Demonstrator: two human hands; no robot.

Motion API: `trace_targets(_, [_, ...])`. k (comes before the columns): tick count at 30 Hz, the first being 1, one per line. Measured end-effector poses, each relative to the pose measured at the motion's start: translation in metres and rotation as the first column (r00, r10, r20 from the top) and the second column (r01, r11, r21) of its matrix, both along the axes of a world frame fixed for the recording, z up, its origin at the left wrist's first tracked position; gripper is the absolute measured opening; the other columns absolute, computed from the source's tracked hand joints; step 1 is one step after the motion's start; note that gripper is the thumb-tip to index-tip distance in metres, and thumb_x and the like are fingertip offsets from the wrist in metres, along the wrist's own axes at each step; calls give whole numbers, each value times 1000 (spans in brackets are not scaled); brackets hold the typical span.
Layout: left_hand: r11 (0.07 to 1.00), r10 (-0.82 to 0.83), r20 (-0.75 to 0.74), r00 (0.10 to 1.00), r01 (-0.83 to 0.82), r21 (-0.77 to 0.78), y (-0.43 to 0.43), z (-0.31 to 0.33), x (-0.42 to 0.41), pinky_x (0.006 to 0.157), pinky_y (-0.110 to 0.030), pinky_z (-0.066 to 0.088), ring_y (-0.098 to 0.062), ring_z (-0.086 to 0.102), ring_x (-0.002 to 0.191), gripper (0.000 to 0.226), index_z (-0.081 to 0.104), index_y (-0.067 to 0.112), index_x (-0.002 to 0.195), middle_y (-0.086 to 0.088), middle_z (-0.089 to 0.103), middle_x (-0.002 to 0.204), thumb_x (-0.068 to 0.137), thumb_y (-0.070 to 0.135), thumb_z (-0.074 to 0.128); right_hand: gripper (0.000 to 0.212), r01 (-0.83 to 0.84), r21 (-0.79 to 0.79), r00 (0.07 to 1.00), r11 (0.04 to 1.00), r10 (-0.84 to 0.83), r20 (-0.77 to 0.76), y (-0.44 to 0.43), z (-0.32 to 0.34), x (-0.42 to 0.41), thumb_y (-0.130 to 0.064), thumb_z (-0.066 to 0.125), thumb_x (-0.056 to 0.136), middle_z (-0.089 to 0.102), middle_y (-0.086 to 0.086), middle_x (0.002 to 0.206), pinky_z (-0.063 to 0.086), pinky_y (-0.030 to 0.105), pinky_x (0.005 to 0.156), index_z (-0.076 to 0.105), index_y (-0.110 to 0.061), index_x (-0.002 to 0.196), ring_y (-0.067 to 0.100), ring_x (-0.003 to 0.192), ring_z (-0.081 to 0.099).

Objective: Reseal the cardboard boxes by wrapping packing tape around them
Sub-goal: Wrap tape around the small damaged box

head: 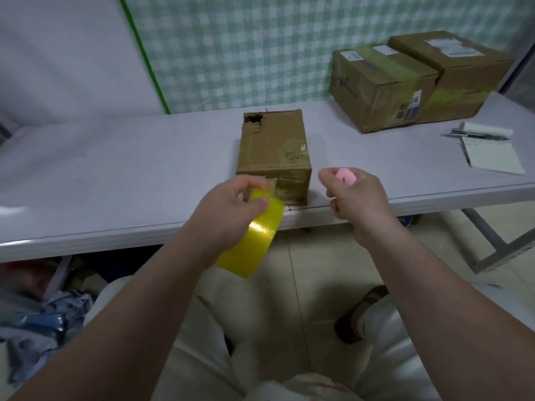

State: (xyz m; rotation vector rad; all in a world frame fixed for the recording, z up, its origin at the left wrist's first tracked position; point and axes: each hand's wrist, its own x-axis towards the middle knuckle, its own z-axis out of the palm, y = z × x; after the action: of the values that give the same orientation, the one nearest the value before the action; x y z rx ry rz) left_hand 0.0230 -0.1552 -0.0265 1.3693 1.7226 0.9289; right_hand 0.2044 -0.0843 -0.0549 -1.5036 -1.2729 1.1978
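Note:
A small brown cardboard box (273,149) stands near the front edge of the white table (121,175); its far left top corner is torn open. My left hand (231,206) grips a roll of yellow packing tape (254,241), held just in front of the box's near left corner. A strip of clear tape appears to run from the roll to the box's front face. To the right of the box, my right hand (357,201) is curled round a small pink tool (346,175), apart from the box.
Two larger taped cardboard boxes (382,85) (460,70) stand at the back right of the table. A notepad (492,154) and pens (477,136) lie at the right. Crumpled bags (43,322) lie under the table at left. My legs are below the table edge.

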Motion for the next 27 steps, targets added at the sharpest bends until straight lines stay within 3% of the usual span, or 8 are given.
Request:
trace_targets(4, [984, 164, -333, 929, -129, 125, 6, 2, -23, 74, -26, 34, -20, 51, 92, 25, 60, 31, 113, 4, 53, 91, 89, 27, 58, 22, -33, -109, 993, 993, 45, 109, 16, -5, -1, -25, 61, 91, 54, 4, 93, 48, 27, 63, 50, -17, 109, 14, 72, 55])
trace_targets(7, [966, 250, -438, 863, -190, 177, 14, -5, -33, 73, -29, 33, -25, 51, 94, 35, 53, 27, 123, 0, 52, 90, 89, 28, 57, 15, -15, -149, 995, 989, 29, 91, 29, -11, -5, -13, 61, 89, 50, 9, 97, 52, 30, 70, 53, -10, 102, 18, 75, 59])
trace_targets(11, [950, 311, -569, 762, -251, 183, 29, -15, -36, 68, -32, 32, -24, 43, 80, 48, 38, 20, 135, 1, 46, 76, 90, 25, 55, 55, 2, -180, 998, 984, 10, 68, 40, -15, -7, -8, 59, 90, 47, 13, 135, 54, 43, 93, 40, -12, 142, 24, 97, 62])
trace_targets(14, [951, 298, -672, 678, -270, 149, 41, -24, -37, 57, -33, 33, -22, 43, 71, 48, 34, 17, 135, 6, 37, 66, 92, 22, 54, 60, 6, -151, 998, 988, 2, 57, 42, -15, -6, -11, 57, 94, 40, 7, 145, 57, 36, 85, 32, -16, 148, 14, 83, 58])
trace_targets(17, [960, 254, -736, 628, -260, 109, 48, -32, -40, 47, -30, 27, -19, 43, 67, 44, 35, 15, 129, 1, 46, 72, 91, 22, 56, 50, 29, -44, 995, 999, -25, 98, 42, -14, -2, -16, 55, 94, 54, 9, 134, 50, 24, 62, 43, -21, 142, 18, 90, 65])
trace_targets(20, [966, 223, -733, 643, -244, 79, 50, -34, -46, 55, -33, 36, -23, 47, 77, 52, 37, 16, 130, -6, 56, 93, 86, 21, 63, 37, -22, 202, 987, 979, -10, 159, 43, -7, -2, -27, 52, 95, 57, 1, 129, 51, 21, 59, 56, -27, 132, 15, 74, 69])
trace_targets(24, [976, 216, -799, 562, -142, 165, 54, -7, -41, 89, -42, 37, -32, 39, 115, 64, 43, 26, 135, -9, 40, 129, 76, 20, 68, 32, -247, 456, 924, 855, 66, 377, 51, 3, -9, -34, 53, 96, 46, -5, 142, 47, 37, 99, 63, -27, 126, 18, 122, 50])
trace_targets(27, [977, 77, -744, 664, 100, 190, 67, 13, -23, 103, -43, 30, -26, 37, 126, 57, 46, 30, 135, -1, 42, 138, 81, 22, 62, 38, -476, 431, 775, 767, 135, 617, 61, 2, -16, -42, 51, 96, 44, -7, 148, 28, 36, 110, 58, -29, 131, 23, 136, 31])
